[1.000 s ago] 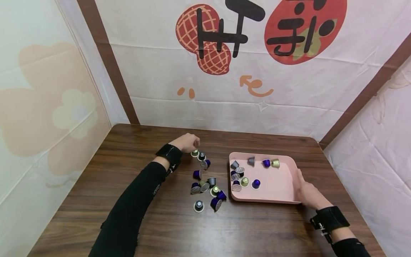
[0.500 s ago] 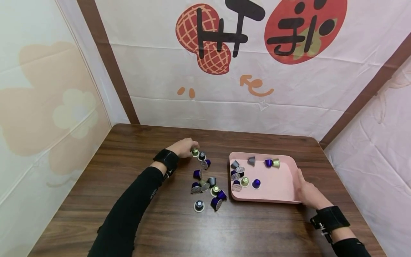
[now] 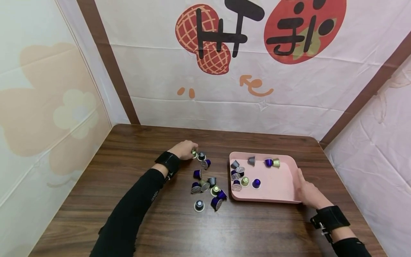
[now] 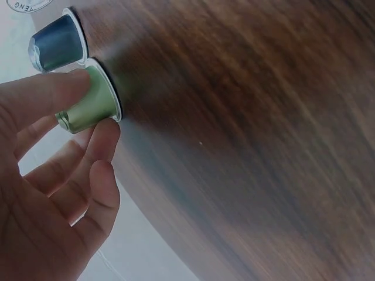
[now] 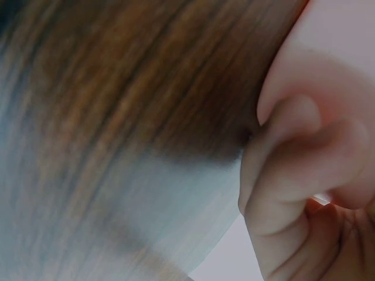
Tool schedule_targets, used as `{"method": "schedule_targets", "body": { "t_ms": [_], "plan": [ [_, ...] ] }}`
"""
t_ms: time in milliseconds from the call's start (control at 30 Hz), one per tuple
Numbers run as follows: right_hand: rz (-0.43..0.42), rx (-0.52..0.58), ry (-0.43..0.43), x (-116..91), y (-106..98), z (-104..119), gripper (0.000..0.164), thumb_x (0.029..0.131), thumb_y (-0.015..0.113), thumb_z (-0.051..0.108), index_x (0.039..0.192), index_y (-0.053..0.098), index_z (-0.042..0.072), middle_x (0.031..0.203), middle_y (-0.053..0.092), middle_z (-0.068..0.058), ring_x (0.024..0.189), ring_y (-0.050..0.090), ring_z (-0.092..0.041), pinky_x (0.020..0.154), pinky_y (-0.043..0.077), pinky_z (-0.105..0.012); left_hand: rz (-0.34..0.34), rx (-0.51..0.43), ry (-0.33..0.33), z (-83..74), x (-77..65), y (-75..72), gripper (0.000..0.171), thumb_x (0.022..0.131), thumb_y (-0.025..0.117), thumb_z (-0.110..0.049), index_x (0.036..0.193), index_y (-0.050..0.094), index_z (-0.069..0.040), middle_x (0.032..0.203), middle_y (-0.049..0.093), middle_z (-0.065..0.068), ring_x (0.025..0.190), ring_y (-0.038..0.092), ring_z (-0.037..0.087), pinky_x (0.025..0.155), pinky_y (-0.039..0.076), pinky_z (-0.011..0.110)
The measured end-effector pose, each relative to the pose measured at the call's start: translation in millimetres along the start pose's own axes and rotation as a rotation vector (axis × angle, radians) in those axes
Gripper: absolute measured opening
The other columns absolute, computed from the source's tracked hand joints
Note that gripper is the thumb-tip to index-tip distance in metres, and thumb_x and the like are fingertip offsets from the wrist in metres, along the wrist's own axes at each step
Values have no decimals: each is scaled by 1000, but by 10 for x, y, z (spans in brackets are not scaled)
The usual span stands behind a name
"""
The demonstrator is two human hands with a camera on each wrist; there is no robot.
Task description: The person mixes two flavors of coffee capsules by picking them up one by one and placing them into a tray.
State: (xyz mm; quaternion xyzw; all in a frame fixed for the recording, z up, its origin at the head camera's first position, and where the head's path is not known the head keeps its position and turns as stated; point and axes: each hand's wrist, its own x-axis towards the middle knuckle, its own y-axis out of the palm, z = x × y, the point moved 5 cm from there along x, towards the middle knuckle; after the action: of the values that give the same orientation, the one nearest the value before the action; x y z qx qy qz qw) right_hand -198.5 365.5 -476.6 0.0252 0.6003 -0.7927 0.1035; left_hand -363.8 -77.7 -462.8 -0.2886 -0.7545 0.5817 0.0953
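Note:
My left hand (image 3: 184, 150) is at the far left of the group of loose coffee capsules. Its thumb and a finger pinch a green coffee capsule (image 4: 94, 102), whose rim sits close to the tabletop. Right beside it stands a dark blue-grey capsule (image 4: 58, 44), apart from the fingers. My right hand (image 3: 309, 192) grips the right edge of the pink tray (image 3: 279, 189); in the right wrist view, curled fingers (image 5: 304, 175) lie against the tray's wall. Several purple, grey and green capsules lie in the tray, such as a blue one (image 3: 256, 184).
More capsules lie loosely on the wooden table (image 3: 257, 232), left of the tray: a purple one (image 3: 197, 174), a green one (image 3: 215, 191) and a grey one near the front (image 3: 199, 206). A printed cloth (image 3: 205, 107) hangs behind the table's back edge.
My left hand has come down to the green capsule, pinched it and shifted it slightly left. In the tray, a purple capsule has rolled right against a green one. The right hand stays put.

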Motion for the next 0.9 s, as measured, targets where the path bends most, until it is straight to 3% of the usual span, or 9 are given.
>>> {"method": "schedule_targets", "body": {
  "t_ms": [367, 600, 900],
  "plan": [
    [21, 7, 17, -3, -4, 17, 70, 91, 41, -1, 143, -5, -12, 73, 50, -16, 60, 52, -24, 57, 43, -40, -46, -4, -19, -47, -119, -149, 12, 88, 63, -11, 100, 65, -11, 91, 60, 3, 79, 54, 18, 73, 45, 33],
    [7, 6, 6, 3, 3, 10, 69, 91, 41, -1, 142, -3, -13, 73, 52, -16, 59, 52, -24, 57, 43, -41, -72, 1, 36, -251, -182, -301, 11, 89, 62, -11, 100, 64, -11, 88, 59, 2, 76, 54, 17, 70, 45, 32],
    [9, -3, 0, 1, 7, 7, 68, 92, 40, -1, 142, -5, -12, 72, 51, -15, 59, 52, -24, 56, 43, -40, -82, 39, 107, -533, -260, -439, 16, 91, 59, -13, 107, 63, -11, 98, 57, 4, 85, 54, 17, 73, 45, 33]
  ]
}}
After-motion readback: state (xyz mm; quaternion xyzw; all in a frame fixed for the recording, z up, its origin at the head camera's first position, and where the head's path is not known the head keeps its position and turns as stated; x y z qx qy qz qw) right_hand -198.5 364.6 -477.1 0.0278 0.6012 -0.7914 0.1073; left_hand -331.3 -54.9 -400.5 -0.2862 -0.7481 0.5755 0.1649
